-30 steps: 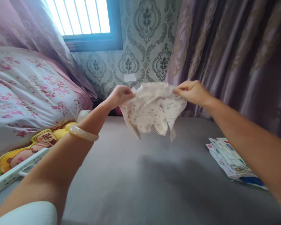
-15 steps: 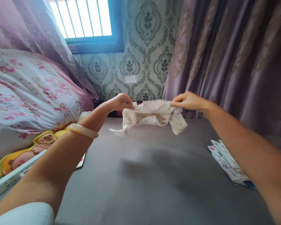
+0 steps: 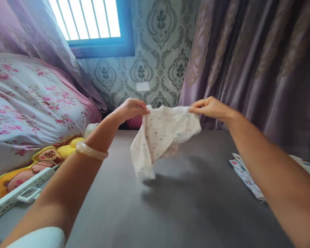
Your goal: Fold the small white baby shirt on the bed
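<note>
Left hand (image 3: pixel 131 108) is pinching one upper corner of a small pale printed garment (image 3: pixel 162 125), thumb and fingers closed on cloth; right hand (image 3: pixel 209 106) is gripping the opposite upper edge likewise. Garment is hanging between the two hands, over a grey sheet (image 3: pixel 113 213), its longest part (sleeve-like, a little blurred) dangling below the left hand. Folded clothes (image 3: pixel 245 177) are lying below and to the right of the right hand, partly hidden. Power strip (image 3: pixel 9 202) and yellow cushion (image 3: pixel 19 175) are resting left of the left hand, nearer the body.
</note>
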`<state>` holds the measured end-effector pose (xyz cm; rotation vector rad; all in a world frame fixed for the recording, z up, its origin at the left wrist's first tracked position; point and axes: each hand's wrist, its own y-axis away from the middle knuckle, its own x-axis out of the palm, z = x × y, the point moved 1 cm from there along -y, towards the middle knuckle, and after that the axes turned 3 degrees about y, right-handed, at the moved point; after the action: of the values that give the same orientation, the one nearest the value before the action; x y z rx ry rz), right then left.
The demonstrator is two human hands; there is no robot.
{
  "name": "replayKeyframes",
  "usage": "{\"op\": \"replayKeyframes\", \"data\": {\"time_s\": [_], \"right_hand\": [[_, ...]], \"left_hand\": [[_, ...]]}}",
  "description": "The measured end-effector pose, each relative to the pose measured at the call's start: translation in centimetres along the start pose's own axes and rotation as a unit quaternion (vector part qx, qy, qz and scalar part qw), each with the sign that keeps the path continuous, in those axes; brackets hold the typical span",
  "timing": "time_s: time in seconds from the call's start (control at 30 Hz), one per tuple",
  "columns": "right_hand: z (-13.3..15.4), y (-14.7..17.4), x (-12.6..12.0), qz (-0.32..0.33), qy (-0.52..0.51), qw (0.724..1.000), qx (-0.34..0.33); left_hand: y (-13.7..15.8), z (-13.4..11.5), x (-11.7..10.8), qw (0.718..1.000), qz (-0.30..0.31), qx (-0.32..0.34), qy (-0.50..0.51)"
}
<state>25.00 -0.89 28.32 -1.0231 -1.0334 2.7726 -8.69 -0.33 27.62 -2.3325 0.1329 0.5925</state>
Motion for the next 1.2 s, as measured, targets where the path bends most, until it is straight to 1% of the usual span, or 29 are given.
{"op": "replayKeyframes", "data": {"time_s": [0.1,0.17,0.27,0.37,0.4,0.43,0.5,0.53,0.6,0.67,0.7,0.8,0.87,0.93,1.0,1.1,1.2], "right_hand": [[-0.5,0.1,0.1,-0.016,-0.011,1.000,0.005],[-0.8,0.0,0.2,-0.020,-0.010,1.000,0.017],[-1.2,-0.2,0.3,-0.046,-0.005,0.999,0.024],[-1.5,-0.3,0.5,-0.030,0.004,0.999,0.028],[-1.6,-0.3,0.5,-0.027,0.000,0.999,0.027],[-1.7,-0.2,0.5,-0.031,-0.009,0.999,0.024],[-1.7,0.1,0.2,-0.040,-0.033,0.999,0.016],[-1.7,0.2,0.1,-0.034,-0.039,0.999,0.014],[-1.7,0.5,-0.2,-0.004,-0.032,0.999,0.020],[-1.7,0.6,-0.3,0.018,-0.012,0.999,0.034],[-1.7,0.5,-0.2,0.014,-0.008,0.999,0.039],[-1.7,0.3,0.2,-0.031,-0.018,0.999,0.038],[-1.7,0.2,0.9,-0.052,-0.009,0.998,0.027],[-1.5,0.2,1.6,-0.074,0.021,0.997,0.012],[-1.1,0.4,2.1,-0.108,0.067,0.992,-0.009],[-0.1,1.2,2.7,-0.160,0.157,0.973,-0.056],[1.2,2.5,2.9,-0.184,0.237,0.947,-0.113]], "left_hand": [[0.2,0.0,-0.1,0.999,0.009,-0.024,0.028],[0.3,0.1,-0.1,0.999,-0.004,-0.038,0.032],[0.2,0.5,0.3,0.997,-0.029,-0.064,0.030],[-0.2,0.9,1.0,0.994,-0.032,-0.106,0.014],[-0.2,0.9,1.1,0.993,-0.040,-0.108,0.016],[-0.3,0.8,1.2,0.993,-0.054,-0.099,0.025],[-0.2,0.6,1.2,0.994,-0.076,-0.058,0.052],[-0.1,0.5,1.1,0.995,-0.073,-0.038,0.062],[0.2,0.5,1.0,0.997,-0.041,-0.018,0.062],[0.4,0.6,1.1,0.998,-0.014,-0.027,0.046],[0.4,0.7,1.1,0.998,-0.019,-0.034,0.042],[0.4,1.1,1.4,0.995,-0.062,-0.049,0.053],[0.2,1.3,1.8,0.994,-0.068,-0.055,0.059],[0.1,1.7,2.4,0.994,-0.073,-0.058,0.060],[-0.1,2.0,2.9,0.992,-0.096,-0.063,0.050],[-0.1,2.3,3.4,0.985,-0.157,-0.065,0.008],[0.5,1.9,3.5,0.976,-0.205,-0.059,-0.043]]}}
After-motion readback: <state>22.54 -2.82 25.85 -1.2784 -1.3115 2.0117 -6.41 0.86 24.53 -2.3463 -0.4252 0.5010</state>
